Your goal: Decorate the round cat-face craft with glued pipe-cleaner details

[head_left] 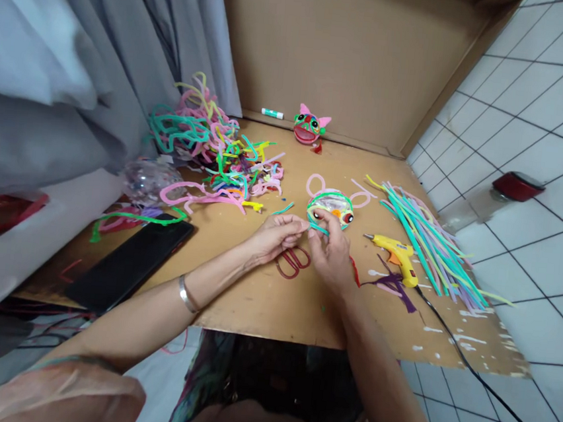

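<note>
My left hand [287, 229] is closed in a pinch at the left end of a short teal pipe cleaner [318, 228]. My right hand [331, 250] grips the same pipe cleaner from the right, thumb and fingers drawn together. Just beyond them lies a round craft face [331, 203] with a green rim, round eyes, an orange nose and pink loops at its top; my right fingers partly cover it. Red-handled scissors [293, 262] lie under and beside my left hand, their blades hidden.
Left are tangled pipe cleaners [219, 138] and a black phone [130, 259]. Right are a yellow glue gun [396, 256] with a black cord, purple scraps [398, 287] and straight pipe cleaners [432, 242]. A finished-looking craft face [307, 128] and a marker [272, 113] sit at the back.
</note>
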A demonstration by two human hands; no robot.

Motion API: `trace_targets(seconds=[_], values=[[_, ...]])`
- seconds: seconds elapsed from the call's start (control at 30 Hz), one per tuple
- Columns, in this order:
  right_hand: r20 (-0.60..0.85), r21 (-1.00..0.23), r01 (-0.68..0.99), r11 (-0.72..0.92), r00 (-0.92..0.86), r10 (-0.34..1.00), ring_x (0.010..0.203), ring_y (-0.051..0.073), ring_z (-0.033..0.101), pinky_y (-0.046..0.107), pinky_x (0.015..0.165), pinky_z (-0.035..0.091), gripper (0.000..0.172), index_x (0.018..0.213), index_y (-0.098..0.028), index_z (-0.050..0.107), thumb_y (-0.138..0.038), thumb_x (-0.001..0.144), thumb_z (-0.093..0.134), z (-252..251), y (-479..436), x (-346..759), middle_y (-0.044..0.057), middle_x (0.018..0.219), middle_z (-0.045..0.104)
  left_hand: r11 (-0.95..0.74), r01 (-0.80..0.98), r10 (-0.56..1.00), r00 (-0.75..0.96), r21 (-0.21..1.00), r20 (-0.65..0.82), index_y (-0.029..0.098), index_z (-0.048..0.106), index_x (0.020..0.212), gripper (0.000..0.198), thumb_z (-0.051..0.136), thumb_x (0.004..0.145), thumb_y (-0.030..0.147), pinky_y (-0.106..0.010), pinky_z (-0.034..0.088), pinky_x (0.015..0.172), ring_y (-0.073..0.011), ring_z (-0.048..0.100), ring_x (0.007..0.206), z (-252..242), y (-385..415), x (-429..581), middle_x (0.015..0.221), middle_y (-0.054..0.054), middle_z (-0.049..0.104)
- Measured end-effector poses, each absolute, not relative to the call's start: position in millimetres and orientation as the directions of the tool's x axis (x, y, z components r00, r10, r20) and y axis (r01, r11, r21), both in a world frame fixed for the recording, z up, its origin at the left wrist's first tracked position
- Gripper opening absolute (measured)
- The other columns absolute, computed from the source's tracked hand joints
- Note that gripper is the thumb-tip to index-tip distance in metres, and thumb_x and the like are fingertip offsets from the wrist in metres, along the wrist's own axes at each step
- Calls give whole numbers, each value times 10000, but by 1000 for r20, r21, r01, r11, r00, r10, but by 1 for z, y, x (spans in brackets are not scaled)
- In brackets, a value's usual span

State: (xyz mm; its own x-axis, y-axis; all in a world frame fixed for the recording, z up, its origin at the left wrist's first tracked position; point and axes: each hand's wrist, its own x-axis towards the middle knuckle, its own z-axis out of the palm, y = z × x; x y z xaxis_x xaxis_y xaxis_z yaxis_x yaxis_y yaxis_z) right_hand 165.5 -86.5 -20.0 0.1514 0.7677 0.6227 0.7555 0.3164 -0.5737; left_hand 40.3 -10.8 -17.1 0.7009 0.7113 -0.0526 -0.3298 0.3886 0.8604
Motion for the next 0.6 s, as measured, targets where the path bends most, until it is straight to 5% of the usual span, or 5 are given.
trace_targets(seconds=[0.23,0.6], values=[[614,-512,838,189,202,763,721,176,625,272,661,463,164,916,-219,558,-257,938,400,-23,-89,157,42,801,669,365,-382,781,622,849,-56,114,593,621,331,827,562,341,-186,161,441,-12,262,431,-18,-14,43,464,82,368],[657,-426,878,221,132,743,794,188,665,298,738,502,165,968,-215,627,-284,924,483,-33,-88,161,71,903,713,276,-431,872,489,859,-35,131,603,634,263,772,590,327,-201,232,484,-34,303,458,-30,-22,48,476,71,432]])
